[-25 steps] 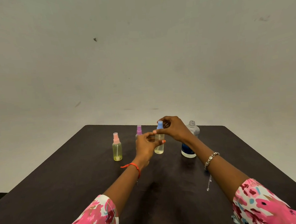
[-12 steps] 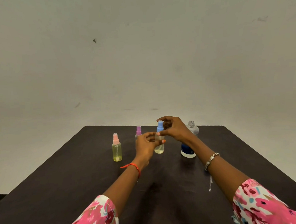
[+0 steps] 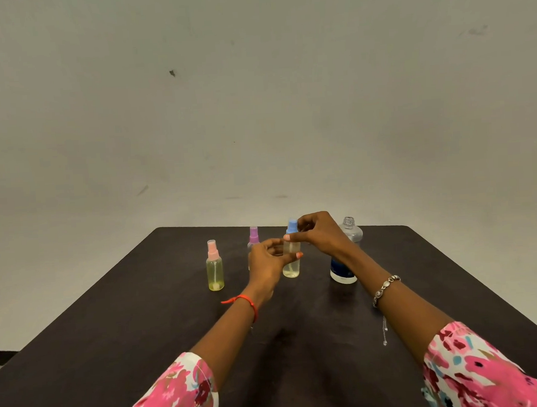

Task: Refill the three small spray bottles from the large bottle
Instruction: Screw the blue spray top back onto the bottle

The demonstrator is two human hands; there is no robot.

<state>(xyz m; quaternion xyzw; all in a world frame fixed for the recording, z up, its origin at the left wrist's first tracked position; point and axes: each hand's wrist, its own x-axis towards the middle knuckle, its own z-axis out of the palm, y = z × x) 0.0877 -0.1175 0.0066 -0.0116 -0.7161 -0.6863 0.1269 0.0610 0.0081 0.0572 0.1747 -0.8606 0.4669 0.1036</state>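
A small spray bottle with a blue top (image 3: 292,266) stands near the middle of the dark table (image 3: 112,338), holding pale yellow liquid. My left hand (image 3: 266,263) wraps its body and my right hand (image 3: 317,233) pinches its blue top. To the left stands a pink-topped spray bottle (image 3: 214,268) with yellow liquid. A purple-topped spray bottle (image 3: 253,235) is partly hidden behind my left hand. The large clear bottle (image 3: 350,229) with a blue label stands uncapped behind my right wrist.
A plain white wall rises behind the table's far edge. A thin silvery chain (image 3: 384,331) hangs from my right wrist bracelet over the table. The table's near edge runs along the bottom of the view.
My right hand's fingers have shifted slightly around the blue top. The bottle stays where it was in my left hand, and the other bottles have not moved.
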